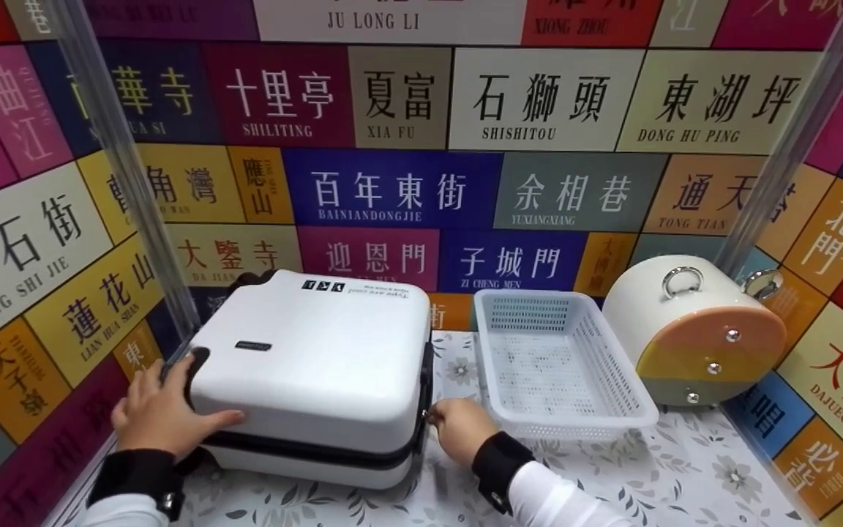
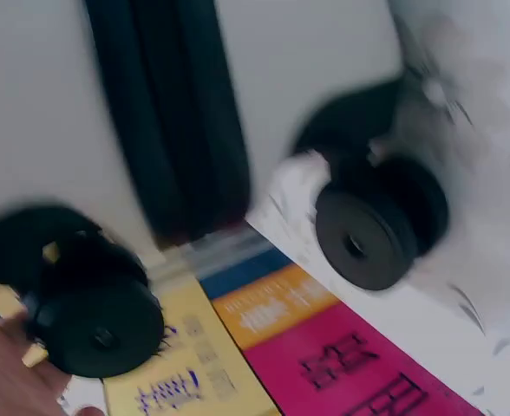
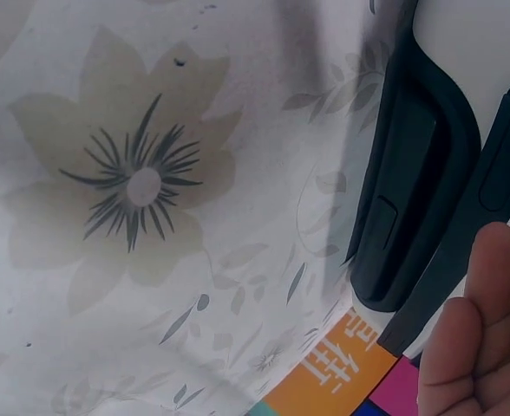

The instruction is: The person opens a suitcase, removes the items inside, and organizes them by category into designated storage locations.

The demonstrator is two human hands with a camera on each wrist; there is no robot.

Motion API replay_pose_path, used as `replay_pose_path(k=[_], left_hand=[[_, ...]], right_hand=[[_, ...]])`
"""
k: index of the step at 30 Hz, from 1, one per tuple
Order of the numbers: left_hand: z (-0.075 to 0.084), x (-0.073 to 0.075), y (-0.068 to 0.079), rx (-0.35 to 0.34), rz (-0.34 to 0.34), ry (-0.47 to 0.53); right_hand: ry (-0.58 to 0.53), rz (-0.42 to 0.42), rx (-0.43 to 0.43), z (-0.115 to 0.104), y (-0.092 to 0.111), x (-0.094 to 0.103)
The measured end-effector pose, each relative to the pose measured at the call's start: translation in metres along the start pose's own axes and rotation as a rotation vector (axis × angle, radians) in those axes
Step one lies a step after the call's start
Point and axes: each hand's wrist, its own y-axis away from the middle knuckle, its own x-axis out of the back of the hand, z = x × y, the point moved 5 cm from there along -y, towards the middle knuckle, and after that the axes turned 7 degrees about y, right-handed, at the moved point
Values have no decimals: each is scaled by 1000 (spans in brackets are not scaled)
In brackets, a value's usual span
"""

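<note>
A white suitcase [image 1: 319, 351] lies flat on the table, with a black zipper band round its side. My left hand [image 1: 165, 410] spreads over its wheeled end, thumb along the near corner. Two black wheels [image 2: 359, 225] show large in the left wrist view, with part of that hand at the lower left corner. At the suitcase's right side, my right hand [image 1: 462, 428] has curled fingers and pinches a small zipper pull at the band. In the right wrist view its fingers [image 3: 498, 277] lie beside the zipper band, near a black side handle [image 3: 402, 191]; the pull itself is hidden there.
A white perforated plastic basket [image 1: 564, 424] stands right of the suitcase. Beyond it is a rounded white box [image 1: 656, 293] with a striped front and metal rings. A flowered cloth [image 1: 729, 468] covers the table, and printed panels [image 1: 392, 187] rise behind and at both sides.
</note>
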Motion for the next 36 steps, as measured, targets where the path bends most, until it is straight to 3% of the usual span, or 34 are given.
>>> replay_pose_path(k=[3,8,14,22,36], left_hand=[[-9,4,-1,-1,23,-3],[-8,3,0,-12,79,-27],[-1,0,5,-11,145,-43],[7,-5,12,-4,168,-32],[21,-15,26,0,294,-66]], right_hand=[[28,28,20,-2,1,1],[62,53,44,-4,2,2],[38,30,23,-2,3,3],[29,17,-7,2,4,3],[80,88,24,7,10,6]])
